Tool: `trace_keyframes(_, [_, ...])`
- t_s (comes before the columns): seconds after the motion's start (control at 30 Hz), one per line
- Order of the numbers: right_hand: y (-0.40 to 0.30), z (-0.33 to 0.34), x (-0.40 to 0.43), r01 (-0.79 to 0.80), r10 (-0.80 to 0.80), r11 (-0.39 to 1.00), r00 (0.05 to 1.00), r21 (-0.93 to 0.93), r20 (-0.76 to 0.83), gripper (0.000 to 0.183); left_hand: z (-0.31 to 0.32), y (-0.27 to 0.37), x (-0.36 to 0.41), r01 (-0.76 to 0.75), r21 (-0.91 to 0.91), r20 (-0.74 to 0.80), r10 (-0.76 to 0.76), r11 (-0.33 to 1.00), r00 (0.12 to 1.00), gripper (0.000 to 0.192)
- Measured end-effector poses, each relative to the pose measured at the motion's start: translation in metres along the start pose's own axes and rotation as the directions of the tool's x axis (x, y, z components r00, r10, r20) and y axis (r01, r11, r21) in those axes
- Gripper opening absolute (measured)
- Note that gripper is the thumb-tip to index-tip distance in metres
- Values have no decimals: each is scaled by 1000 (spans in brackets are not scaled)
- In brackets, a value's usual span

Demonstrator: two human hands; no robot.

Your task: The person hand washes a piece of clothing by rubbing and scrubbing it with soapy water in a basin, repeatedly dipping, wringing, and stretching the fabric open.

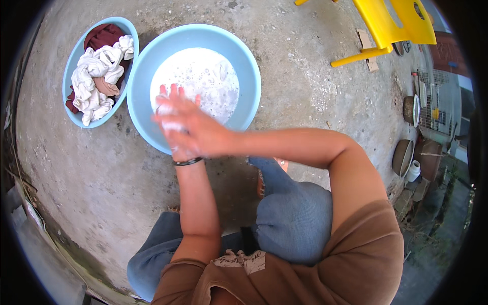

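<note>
My left hand (176, 146) is over the near left rim of a round light-blue plastic basin (249, 82), with a dark bracelet on its wrist. Across it lies my right hand (198, 127), blurred by motion, its fingers over the left palm. White material (167, 114) shows between the two hands; whether it is lather or wet cloth cannot be told. White suds (190, 70) cover the water in the basin. A pale piece of cloth (221, 71) appears to break the foam near the far right side.
Left of the basin, an oval blue tub (69, 63) holds crumpled white cloths (91, 72) and maroon fabric (105, 35). A yellow plastic chair (375, 24) stands far right on the concrete floor (297, 87). Pots (403, 157) and a white jar (413, 170) line the right edge.
</note>
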State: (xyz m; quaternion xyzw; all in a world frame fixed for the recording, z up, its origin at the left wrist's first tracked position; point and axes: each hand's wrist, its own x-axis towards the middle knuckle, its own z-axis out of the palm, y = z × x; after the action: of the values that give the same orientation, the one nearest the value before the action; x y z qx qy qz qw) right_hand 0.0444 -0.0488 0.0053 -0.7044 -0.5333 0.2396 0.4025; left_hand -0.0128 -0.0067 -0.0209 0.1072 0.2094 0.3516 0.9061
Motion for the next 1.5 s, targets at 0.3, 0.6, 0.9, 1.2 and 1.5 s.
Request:
trace_keyframes(0.3, [-22, 2, -12, 211, -216, 976, 970, -58, -109, 40, -23, 12, -1, -177, 221, 157, 144, 959, 977, 62])
trace_keyframes(0.6, [-13, 17, -11, 148, -134, 988, 965, 46, -226, 40, 30, 12, -13, -175, 76, 11, 175, 982, 985, 57])
trace_keyframes(0.9, [-20, 1, -8, 194, -187, 981, 968, 24, -167, 49, 2, 16, -5, -138, -49, 119, 143, 989, 983, 58])
trace_keyframes(1.2, [-22, 15, -6, 140, -85, 964, 968, 226, -238, 48, 5, 17, -5, -183, 58, 125, 175, 981, 977, 56])
trace_keyframes(1.5, [-27, -1, -5, 62, -54, 996, 991, 68, -121, 41, 11, 11, -13, -126, -69, 216, 138, 990, 967, 57])
